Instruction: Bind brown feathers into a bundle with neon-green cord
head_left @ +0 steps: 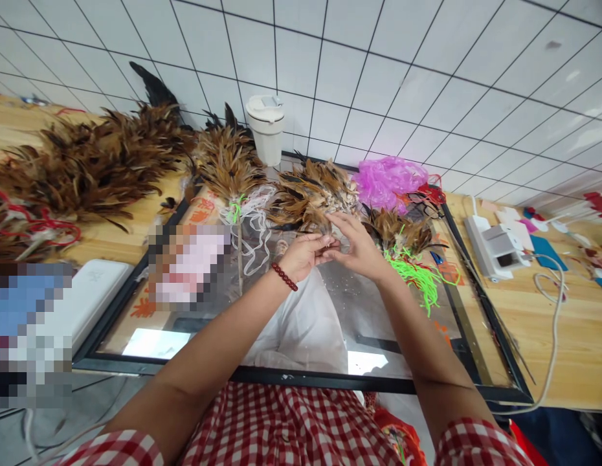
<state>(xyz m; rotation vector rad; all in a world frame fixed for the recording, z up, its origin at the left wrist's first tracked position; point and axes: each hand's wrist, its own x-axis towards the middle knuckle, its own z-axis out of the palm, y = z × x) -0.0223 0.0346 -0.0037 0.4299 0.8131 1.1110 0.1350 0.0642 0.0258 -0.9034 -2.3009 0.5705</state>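
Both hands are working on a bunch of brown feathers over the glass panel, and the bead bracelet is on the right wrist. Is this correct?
Not quite: the head view shows the red bead bracelet on the left wrist, not the right. The rest holds: left hand and right hand meet at the brown feathers over the glass panel.

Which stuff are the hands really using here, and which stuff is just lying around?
In use:
- left hand and right hand, pinching together at a small brown feather bunch
- glass-topped board beneath them

Lying about:
- white cup by the wall
- pink plastic bag
- green string
- big feather pile on the left
- white power strip
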